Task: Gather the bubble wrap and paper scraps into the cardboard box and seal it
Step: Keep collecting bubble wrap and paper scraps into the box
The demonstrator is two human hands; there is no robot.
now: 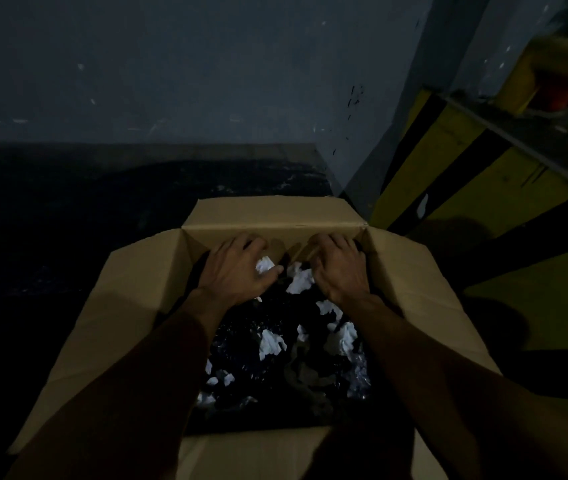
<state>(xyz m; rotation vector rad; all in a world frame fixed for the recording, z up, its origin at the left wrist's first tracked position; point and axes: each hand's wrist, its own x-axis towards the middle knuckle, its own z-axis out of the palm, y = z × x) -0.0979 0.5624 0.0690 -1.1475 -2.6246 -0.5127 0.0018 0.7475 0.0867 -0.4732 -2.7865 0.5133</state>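
Head view, cardboard box [268, 216]: on the dark floor mid-scene, flaps splayed outward.
Paper scraps [270, 342]: white, crumpled, inside the box among dark filling.
Bubble wrap [358, 372]: glinting inside, near right.
Left hand [237, 268]: palm down, fingers spread over the contents at the far end.
Right hand [339, 268]: just beside it, fingers bent down into the contents. Whether it grips anything, I cannot tell.
Yellow-and-black stripes [483, 174]: far right.

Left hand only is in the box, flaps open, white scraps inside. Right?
Not quite: both hands are in it. The head view shows the left hand and the right hand at the far end of the cardboard box, flaps open, white paper scraps inside.
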